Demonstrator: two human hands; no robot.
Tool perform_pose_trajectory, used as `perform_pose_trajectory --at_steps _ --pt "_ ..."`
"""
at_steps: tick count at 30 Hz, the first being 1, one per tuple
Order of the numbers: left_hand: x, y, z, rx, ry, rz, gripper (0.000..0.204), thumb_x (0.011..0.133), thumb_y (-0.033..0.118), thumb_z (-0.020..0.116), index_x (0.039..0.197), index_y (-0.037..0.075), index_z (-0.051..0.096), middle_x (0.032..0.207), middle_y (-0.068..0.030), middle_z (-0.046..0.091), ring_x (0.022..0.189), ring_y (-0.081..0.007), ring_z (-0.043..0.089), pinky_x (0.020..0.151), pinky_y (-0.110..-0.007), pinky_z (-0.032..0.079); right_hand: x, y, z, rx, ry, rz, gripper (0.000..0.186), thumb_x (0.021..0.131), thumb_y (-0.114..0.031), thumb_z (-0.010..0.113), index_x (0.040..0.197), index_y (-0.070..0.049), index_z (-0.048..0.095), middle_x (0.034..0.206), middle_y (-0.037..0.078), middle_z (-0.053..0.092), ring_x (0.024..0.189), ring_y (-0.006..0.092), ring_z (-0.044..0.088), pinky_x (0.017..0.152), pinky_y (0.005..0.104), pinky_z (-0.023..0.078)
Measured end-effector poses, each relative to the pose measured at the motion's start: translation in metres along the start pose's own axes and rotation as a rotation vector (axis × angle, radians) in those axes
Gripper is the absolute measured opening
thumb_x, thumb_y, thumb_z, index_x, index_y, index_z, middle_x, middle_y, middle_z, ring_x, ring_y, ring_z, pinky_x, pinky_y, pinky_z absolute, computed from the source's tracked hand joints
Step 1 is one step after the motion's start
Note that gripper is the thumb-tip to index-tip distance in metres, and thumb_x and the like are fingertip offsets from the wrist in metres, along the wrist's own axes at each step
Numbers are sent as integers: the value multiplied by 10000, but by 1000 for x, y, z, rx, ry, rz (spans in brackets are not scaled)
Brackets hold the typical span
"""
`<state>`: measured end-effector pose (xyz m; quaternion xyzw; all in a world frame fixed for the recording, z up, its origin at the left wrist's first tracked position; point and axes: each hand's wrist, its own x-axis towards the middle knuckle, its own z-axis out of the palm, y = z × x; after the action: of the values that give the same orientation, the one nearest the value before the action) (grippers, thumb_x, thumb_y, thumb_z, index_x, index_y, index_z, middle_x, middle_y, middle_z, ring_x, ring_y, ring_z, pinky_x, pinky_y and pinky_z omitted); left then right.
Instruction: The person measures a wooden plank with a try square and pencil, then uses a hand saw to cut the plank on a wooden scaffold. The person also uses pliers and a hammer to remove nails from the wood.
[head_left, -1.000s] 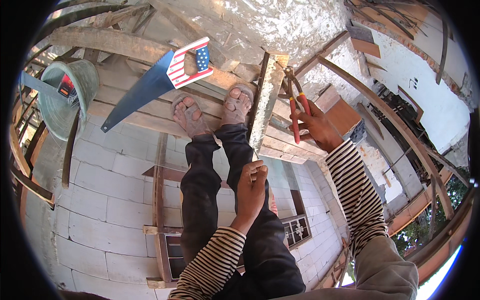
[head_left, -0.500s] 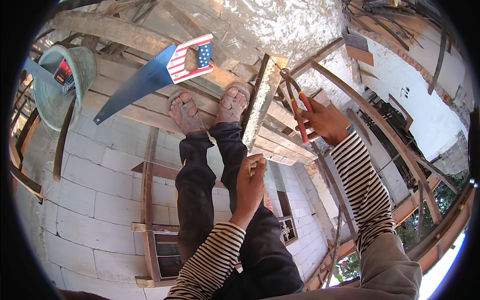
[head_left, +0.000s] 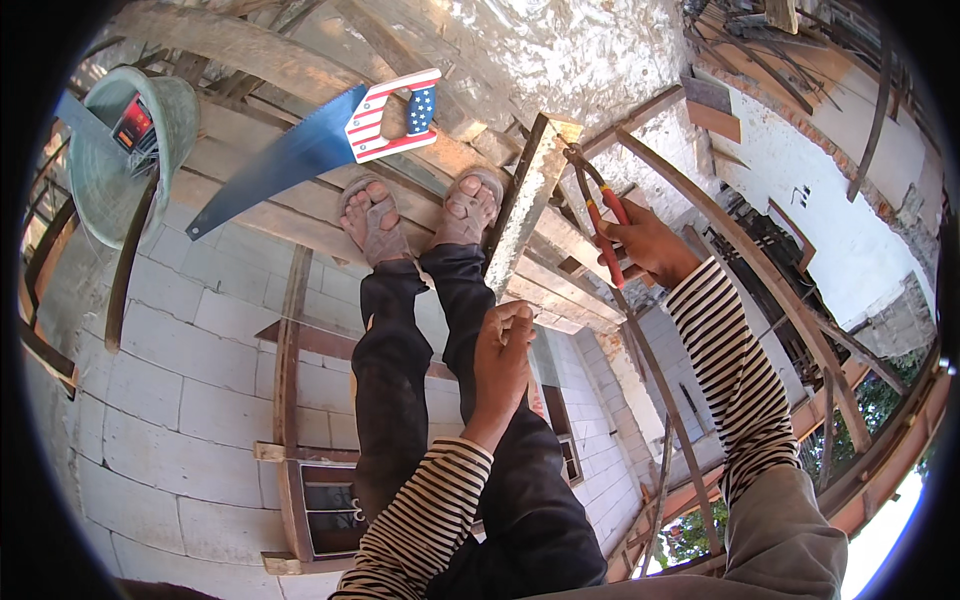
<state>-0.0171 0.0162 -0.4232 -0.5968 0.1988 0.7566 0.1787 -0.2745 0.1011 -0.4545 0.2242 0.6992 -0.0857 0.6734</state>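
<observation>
My right hand (head_left: 642, 250) grips red-and-yellow handled pincers (head_left: 609, 230), their dark head beside the top of an upright, pale-stained wooden beam (head_left: 525, 200). My left hand (head_left: 503, 355) is closed in a pinch near that beam's lower end, over my dark-trousered right leg; what its fingertips hold is too small to make out. My sandalled feet (head_left: 470, 208) stand on wooden planks (head_left: 255, 210). Left of and above them lies a handsaw (head_left: 310, 140) with a blue blade and a striped, starred handle.
A pale green bucket (head_left: 172, 150) holding a blade and a red-and-black pack sits at the left among timbers. Below the planks show a block wall (head_left: 180, 400) and a barred window (head_left: 330, 510). A long batten (head_left: 740, 240) and a broken white wall (head_left: 840, 210) are at the right.
My right hand and the pincers have moved slightly right, and the jaws are a little lower. My left hand has risen slightly, still closed. The whole view has shifted a little.
</observation>
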Motion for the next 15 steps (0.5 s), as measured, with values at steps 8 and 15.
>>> perform_pose_trajectory --at_steps 8,15 --pt "1 0 -6 18 -4 38 372 1054 364 618 1225 34 612 1067 -34 633 916 -114 617 819 -267 503 -8 4 1 502 -168 159 295 1024 -261 600 1163 -3 567 987 67 631 821 179 651 699 342 573" --pt "-3 9 0 -34 -56 32 404 1049 386 621 1259 42 601 1077 -29 639 921 -121 625 817 -270 504 -66 14 53 425 -165 103 269 1022 -243 622 1107 8 575 873 66 602 722 177 619 597 319 534"
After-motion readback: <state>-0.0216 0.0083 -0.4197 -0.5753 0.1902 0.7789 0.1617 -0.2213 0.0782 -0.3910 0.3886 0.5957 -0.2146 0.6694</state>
